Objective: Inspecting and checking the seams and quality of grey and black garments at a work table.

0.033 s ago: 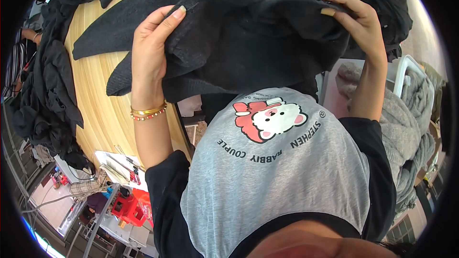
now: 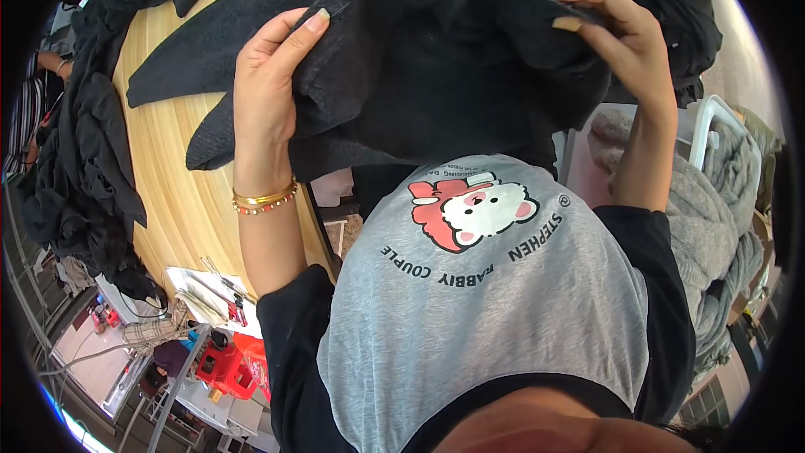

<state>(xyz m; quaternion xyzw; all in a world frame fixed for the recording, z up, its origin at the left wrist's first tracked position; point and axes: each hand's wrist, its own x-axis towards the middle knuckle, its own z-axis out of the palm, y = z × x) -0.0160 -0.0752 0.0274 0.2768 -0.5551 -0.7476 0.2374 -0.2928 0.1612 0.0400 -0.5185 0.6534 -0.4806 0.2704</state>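
Note:
A black knit garment (image 2: 470,92) hangs bunched between my two hands, in front of my chest. My left hand (image 2: 270,75) grips its edge, thumb on top and fingers folded behind the cloth. On the other side my right hand (image 2: 629,50) pinches the garment, its thumb and forefinger on the fabric; the other fingertips are partly hidden. Sleeve-like parts of the garment stretch left over the wooden table (image 2: 180,147).
Dark garments (image 2: 92,143) heap along the table's left side, more black cloth (image 2: 683,21) at upper right. A white bin (image 2: 713,109) and grey knitwear (image 2: 708,210) lie right. Papers (image 2: 201,294) and a red crate (image 2: 225,369) are lower left. Another person's arm (image 2: 54,65) shows far left.
My left hand has shifted very slightly right, and my right thumb a little left. The fold of cloth between them sits slightly differently; both hands keep their hold.

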